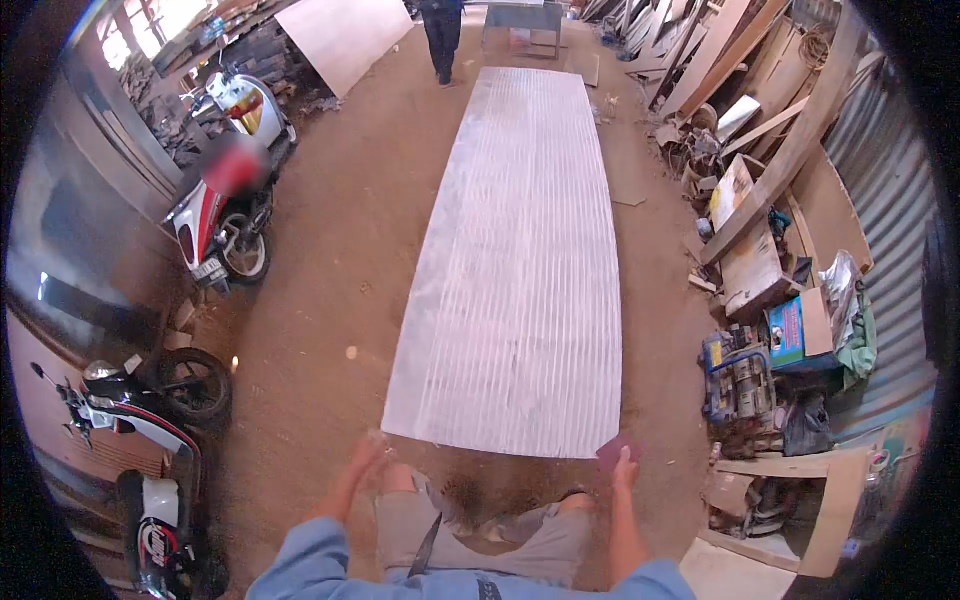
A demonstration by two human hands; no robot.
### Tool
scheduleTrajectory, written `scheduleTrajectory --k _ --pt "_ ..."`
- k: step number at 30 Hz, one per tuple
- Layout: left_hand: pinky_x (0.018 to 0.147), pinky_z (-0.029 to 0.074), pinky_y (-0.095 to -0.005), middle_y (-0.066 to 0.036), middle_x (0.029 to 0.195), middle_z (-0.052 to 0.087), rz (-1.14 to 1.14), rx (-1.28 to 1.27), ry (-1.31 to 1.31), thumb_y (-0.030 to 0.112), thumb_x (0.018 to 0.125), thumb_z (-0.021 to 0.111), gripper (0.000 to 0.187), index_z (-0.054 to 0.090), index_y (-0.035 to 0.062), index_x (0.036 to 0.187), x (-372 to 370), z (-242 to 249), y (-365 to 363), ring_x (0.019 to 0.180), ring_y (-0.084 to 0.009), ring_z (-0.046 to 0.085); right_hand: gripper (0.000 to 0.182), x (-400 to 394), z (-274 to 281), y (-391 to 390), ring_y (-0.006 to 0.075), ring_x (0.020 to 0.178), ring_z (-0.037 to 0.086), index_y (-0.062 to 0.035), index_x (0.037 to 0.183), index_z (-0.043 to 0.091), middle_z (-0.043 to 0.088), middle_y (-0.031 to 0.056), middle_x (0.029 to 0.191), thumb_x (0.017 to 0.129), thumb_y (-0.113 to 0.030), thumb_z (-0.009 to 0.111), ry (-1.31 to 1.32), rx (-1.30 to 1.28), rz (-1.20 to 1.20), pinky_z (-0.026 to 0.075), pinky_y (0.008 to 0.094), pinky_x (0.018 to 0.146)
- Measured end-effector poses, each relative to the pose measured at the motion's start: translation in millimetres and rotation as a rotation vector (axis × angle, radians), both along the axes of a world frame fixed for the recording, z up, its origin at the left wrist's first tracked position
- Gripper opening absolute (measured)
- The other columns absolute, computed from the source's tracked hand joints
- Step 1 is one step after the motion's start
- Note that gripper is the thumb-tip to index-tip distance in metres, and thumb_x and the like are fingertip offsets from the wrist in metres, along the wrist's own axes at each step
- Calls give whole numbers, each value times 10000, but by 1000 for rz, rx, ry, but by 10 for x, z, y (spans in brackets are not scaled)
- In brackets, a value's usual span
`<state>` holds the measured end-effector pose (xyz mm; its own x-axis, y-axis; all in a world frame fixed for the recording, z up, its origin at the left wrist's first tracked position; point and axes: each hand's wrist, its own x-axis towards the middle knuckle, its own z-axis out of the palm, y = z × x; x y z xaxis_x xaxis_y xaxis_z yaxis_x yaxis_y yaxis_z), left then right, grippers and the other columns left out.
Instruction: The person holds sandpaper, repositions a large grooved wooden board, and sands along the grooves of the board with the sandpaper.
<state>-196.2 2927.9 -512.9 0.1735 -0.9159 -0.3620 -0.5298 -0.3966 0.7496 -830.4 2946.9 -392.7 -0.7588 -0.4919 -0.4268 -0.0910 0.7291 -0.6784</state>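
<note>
Ribbed panel (515,270): a long, pale sheet lying lengthwise away from the wearer, above the brown dirt floor (310,300); its support cannot be made out. Its near edge lies just beyond the wearer's knees, and its surface carries fine lengthwise ridges, with smoother greyish patches along the left side.

Right hand (625,465): at the near right corner of the panel, pinching a dark reddish piece (612,454) between thumb and fingers; the piece overlaps the corner in view, though contact cannot be confirmed.

Left hand (371,450): beside the near left corner of the panel, blurred; whether its fingers are spread or closed, and whether they touch the corner, cannot be told.

Left of the panel, well apart: a red-and-white scooter (225,185) and, nearer the wearer, a black-and-white motorbike (165,415). Beyond the panel's far end: a table (545,40); to the left of that end, a standing person (441,35) in dark trousers and a broad pale board (350,40).

Right of the panel: leaning timber (720,50) toward the far end; nearer, a blue-framed machine (738,378), a blue printed box (787,333) and a black bag (808,428), before a corrugated metal wall (895,230).
</note>
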Motion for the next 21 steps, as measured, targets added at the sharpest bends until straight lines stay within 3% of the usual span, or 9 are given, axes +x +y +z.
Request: scheduleTrajectory --k 4,6,9,10,11,13,16,19,21 --pt "811 508 -433 -177 1012 702 22 81 -545 403 908 587 361 685 95 1068 208 -391 -936 928 -339 671 656 -754 -1634 -278 408 1065 628 145 1109 634 668 297 1085 933 -482 557 136 -191 -195 466 453 930" --pt "829 506 -428 -176 1046 698 1 67 -506 416 912 579 392 679 89 1104 213 -588 -1272 959 -347 664 630 -1001 -2013 -469 360 1028 639 136 1147 619 666 266 1108 937 -456 567 99 -86 -272 481 430 918" --pt "883 494 -420 -182 1120 683 -83 51 -520 470 921 557 487 658 69 1177 90 -883 -1468 1027 -353 648 619 -1380 -3122 -590 330 1112 602 110 1260 552 598 240 1254 922 -405 609 -82 -357 -368 465 418 957" --pt "919 483 -418 -188 1160 673 -144 42 -565 512 927 543 551 643 54 1215 55 -1029 -1528 1064 -350 639 630 -1429 -3255 -622 332 1149 583 99 1306 520 571 230 1301 916 -386 621 -205 -522 -372 454 415 979" --pt "919 483 -418 -188 1160 673 -142 30 -569 512 927 543 551 643 54 1215 -86 -949 -1491 1064 -350 639 594 -1389 -3230 -704 300 1180 564 71 1337 505 567 180 1320 918 -332 623 -31 -281 -368 436 396 1009" --pt "991 441 -427 -215 1220 646 91 331 -128 580 948 476 674 595 8 1284 -447 -656 -1409 1122 -357 613 588 -1405 -3186 -723 293 1175 567 64 1355 489 569 159 1322 923 -315 614 -176 -396 -301 433 391 1017" --pt "1035 405 -437 -249 1262 613 167 206 -44 610 967 391 731 571 -8 1312 -100 -1489 -1397 1174 -361 581 581 -1278 -3023 -680 274 1191 558 57 1385 458 572 131 1327 932 -281 596 -436 -663 -165 416 387 1043" --pt "1028 408 -446 -297 1252 599 155 58 -211 613 974 344 765 569 -41 1299 -398 -1057 -1264 1191 -399 571 599 -1099 -2781 -671 297 1213 547 81 1350 492 563 163 1343 926 -328 598 -461 -587 -212 398 409 1057" --pt "1027 406 -457 -322 1242 590 225 32 -251 613 974 332 771 585 -52 1271 -106 -1623 -1428 1199 -421 561 617 -1184 -2955 -734 314 1214 544 96 1330 505 562 188 1340 921 -358 600 -260 -544 -203 397 417 1055"
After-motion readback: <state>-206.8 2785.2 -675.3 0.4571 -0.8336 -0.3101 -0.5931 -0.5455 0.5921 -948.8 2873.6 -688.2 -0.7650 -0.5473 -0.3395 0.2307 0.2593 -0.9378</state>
